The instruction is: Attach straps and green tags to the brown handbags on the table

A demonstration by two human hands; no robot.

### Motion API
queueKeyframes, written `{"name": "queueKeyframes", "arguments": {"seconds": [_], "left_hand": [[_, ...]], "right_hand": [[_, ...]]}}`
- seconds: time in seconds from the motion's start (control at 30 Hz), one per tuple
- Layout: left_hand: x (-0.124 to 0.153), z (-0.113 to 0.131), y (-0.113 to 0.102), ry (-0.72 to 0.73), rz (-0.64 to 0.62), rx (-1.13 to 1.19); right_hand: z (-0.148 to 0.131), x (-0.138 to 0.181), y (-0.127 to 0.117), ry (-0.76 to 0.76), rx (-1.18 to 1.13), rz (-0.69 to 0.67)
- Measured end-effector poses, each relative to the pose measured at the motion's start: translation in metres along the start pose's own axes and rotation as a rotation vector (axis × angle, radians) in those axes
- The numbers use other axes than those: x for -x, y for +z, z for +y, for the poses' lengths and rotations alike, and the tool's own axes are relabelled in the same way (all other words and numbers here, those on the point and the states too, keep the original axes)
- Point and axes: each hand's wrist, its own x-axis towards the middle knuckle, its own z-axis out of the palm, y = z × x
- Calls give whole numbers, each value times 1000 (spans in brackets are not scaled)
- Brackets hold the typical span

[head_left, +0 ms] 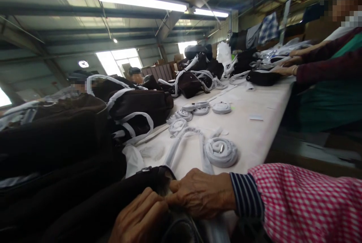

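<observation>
A dark bag [141, 182] with a metal ring lies close in front of me at the bottom of the view. My left hand [141, 216] is closed on the bag's edge, its fingers curled over the dark material. Right beside it, my right hand [203, 196] grips the edge of the bag's opening, and the fingertips of both hands nearly meet. What lies under the fingers is hidden. Just beyond, a wrapped strap [188, 135] forms a loop on the table, and a coiled white-wrapped strap [221, 151] sits near my right wrist.
Several wrapped coils [181, 118] lie along the white table [249, 137]. Dark bags [138, 109] with wrapped handles are piled on the left, more bags [195, 80] farther back. At the right edge, a person's hands [288, 65] touch a black bag [261, 78].
</observation>
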Motion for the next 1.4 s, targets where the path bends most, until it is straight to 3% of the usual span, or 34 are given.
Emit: {"name": "queueKeyframes", "arguments": {"seconds": [0.1,0.23,0.37,0.43,0.6,0.8,0.87,0.93,1.07,1.2,1.3,1.4], "left_hand": [[-8,3,-3,-48,-4,15],[-10,5,-4,-142,-34,41],[-23,11,6,-440,-235,-51],[-31,14,13,-493,-323,-210],[-34,16,22,-228,-275,-502],[-34,-5,31,174,-4,-734],[-37,-13,34,139,17,-731],[-39,-18,35,-10,-30,-682],[-41,-18,33,-220,-148,-607],[-46,-12,30,-310,-141,-647],[-47,-13,32,-309,-117,-646],[-43,-17,37,-230,-14,-664]], "right_hand": [[1,2,-5,7,24,13],[-1,20,-12,96,-259,195],[10,39,-11,225,-373,410],[18,45,-13,293,-454,512],[35,48,-26,347,-577,641],[41,30,-37,359,-306,735],[44,21,-41,329,-201,782],[50,13,-47,312,-103,809],[60,-6,-65,312,72,775],[61,-39,-74,363,218,544],[56,-68,-69,450,314,363],[53,-89,-61,464,354,319]]}}
